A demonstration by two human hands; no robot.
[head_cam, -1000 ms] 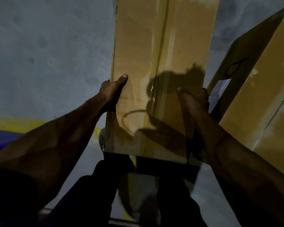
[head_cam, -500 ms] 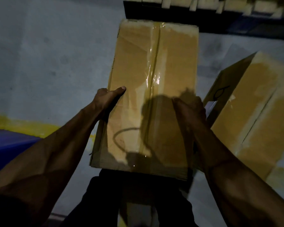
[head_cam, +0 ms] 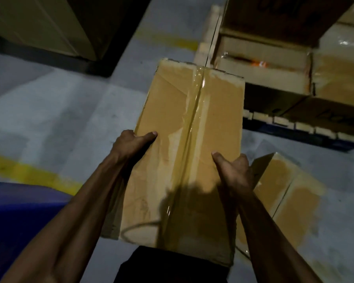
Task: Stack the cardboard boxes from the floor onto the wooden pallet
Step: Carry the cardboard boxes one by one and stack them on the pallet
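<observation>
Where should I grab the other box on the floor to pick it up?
Probably by its two long sides, one hand on each, coming down from above. The box on the floor lies flat with its taped top up, so the long side edges look easiest for fingers. The left hand and right hand hold the carried box that way.

Left hand (head_cam: 131, 142), right hand (head_cam: 232, 170): fingers hidden behind carried box (head_cam: 184, 152). Floor box (head_cam: 282, 201): partly hidden by right forearm. Stacked boxes (head_cam: 274, 64): cut by frame edge, print unreadable.
</observation>
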